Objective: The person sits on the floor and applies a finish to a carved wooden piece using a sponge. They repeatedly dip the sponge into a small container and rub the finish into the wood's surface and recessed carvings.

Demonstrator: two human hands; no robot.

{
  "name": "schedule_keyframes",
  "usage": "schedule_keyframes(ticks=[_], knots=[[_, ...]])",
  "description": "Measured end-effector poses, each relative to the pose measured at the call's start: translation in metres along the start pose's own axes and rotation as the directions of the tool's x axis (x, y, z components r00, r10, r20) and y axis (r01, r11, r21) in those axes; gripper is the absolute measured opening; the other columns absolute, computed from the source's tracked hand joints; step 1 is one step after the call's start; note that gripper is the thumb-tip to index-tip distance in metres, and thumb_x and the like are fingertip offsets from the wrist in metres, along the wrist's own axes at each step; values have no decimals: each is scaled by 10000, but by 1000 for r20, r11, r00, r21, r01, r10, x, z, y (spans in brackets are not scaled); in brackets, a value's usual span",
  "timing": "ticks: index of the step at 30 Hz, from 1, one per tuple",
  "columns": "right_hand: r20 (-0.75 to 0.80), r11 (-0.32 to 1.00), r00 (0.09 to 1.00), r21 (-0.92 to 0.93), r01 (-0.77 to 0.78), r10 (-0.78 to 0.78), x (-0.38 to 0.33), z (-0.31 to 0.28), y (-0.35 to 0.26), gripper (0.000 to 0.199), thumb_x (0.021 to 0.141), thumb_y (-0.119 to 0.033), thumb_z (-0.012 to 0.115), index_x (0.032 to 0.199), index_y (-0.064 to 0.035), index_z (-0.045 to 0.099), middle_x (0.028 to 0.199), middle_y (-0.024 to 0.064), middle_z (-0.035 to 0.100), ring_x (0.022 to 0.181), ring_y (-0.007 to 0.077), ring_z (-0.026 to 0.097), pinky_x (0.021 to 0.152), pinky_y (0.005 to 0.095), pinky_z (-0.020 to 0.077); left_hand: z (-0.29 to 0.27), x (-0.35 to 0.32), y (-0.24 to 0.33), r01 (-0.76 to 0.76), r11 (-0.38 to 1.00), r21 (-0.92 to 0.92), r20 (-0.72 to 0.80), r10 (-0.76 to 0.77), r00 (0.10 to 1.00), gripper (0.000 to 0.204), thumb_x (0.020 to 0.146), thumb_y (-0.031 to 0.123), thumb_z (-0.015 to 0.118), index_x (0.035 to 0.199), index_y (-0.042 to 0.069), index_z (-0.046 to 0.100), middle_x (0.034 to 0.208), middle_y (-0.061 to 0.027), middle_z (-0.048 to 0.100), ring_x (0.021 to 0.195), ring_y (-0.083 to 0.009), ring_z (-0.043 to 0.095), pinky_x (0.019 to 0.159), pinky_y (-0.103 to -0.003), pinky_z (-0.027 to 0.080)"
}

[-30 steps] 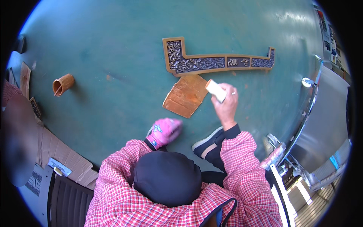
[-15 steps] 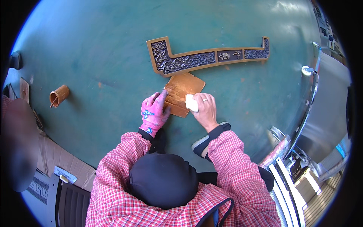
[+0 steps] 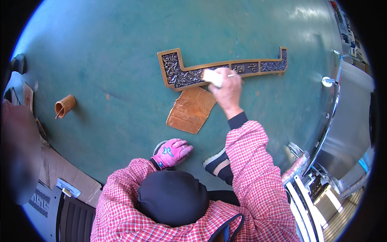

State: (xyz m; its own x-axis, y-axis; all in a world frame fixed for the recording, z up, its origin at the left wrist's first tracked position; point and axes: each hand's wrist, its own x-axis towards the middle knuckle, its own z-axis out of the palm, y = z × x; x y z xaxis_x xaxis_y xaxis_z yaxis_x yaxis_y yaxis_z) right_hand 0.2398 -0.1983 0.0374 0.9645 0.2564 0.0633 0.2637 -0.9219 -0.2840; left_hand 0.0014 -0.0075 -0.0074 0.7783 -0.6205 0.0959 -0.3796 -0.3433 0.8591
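My right hand (image 3: pixel 228 90), bare with a ring on one finger, grips a white pad (image 3: pixel 213 78), its far end brownish. The pad lies over the lower middle of a dark ornate panel (image 3: pixel 189 76), which has a bronze-coloured border, raised scrollwork and upturned ends. Whether it presses on the relief cannot be made out. A stained orange-brown sheet (image 3: pixel 191 112), like cardboard, lies just below the panel. My left hand (image 3: pixel 173 152), in a pink glove with a blue pattern, rests low beside a shoe, fingers extended loosely and holding nothing visible.
On the left stands a brown tube-shaped cup (image 3: pixel 65 105) with a stick in it. Cardboard (image 3: pixel 76 173) and a dark slatted chair back (image 3: pixel 76 218) are at lower left. A metal frame with a caster (image 3: pixel 327 82) runs along the right. My other shoe (image 3: pixel 216 160) is near my right forearm.
My right hand has moved up with the white pad from the orange-brown sheet to the panel. My left hand has let go of the sheet and drawn back toward me.
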Motion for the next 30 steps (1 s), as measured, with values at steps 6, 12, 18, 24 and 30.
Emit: schedule_keyframes(ticks=[6,12,18,24,30], knots=[[-32,991,997,122,-64,68,5,-12,0,416,614,-96,783,975,-116,578,918,81,629,942,302,601,834,446,450,-2,4,4,86,996,-21,-24,-87,996,367,793,226,716,1126,112,612,1012,-93,659,1005,-298,620,886,-434,516],[30,992,992,20,-126,125,11,-6,32,449,624,-100,789,1014,-106,565,914,85,636,950,306,601,856,440,454,-3,4,5,145,989,-27,6,-144,989,354,798,241,712,1114,116,612,1009,-105,657,1008,-297,619,884,-433,514],[131,971,990,225,-77,48,-7,10,-21,460,621,-65,782,1018,-103,551,1001,102,625,999,319,599,854,415,503,-4,4,4,144,989,-23,3,-144,990,343,807,243,707,1111,114,615,1003,-90,657,1019,-289,618,878,-433,512],[11,961,977,181,-209,211,13,-13,38,382,633,10,744,955,-83,560,932,101,617,898,320,609,771,412,508,-5,7,4,130,991,-24,5,-130,992,351,809,245,708,1122,114,618,990,-73,658,1034,-276,616,887,-428,504],[73,940,995,330,-90,70,-6,7,-10,430,628,14,749,989,-82,535,949,109,603,921,327,606,822,433,491,-3,4,3,129,991,-22,16,-129,992,350,812,251,704,1123,115,619,991,-76,659,1038,-277,613,894,-430,500]])
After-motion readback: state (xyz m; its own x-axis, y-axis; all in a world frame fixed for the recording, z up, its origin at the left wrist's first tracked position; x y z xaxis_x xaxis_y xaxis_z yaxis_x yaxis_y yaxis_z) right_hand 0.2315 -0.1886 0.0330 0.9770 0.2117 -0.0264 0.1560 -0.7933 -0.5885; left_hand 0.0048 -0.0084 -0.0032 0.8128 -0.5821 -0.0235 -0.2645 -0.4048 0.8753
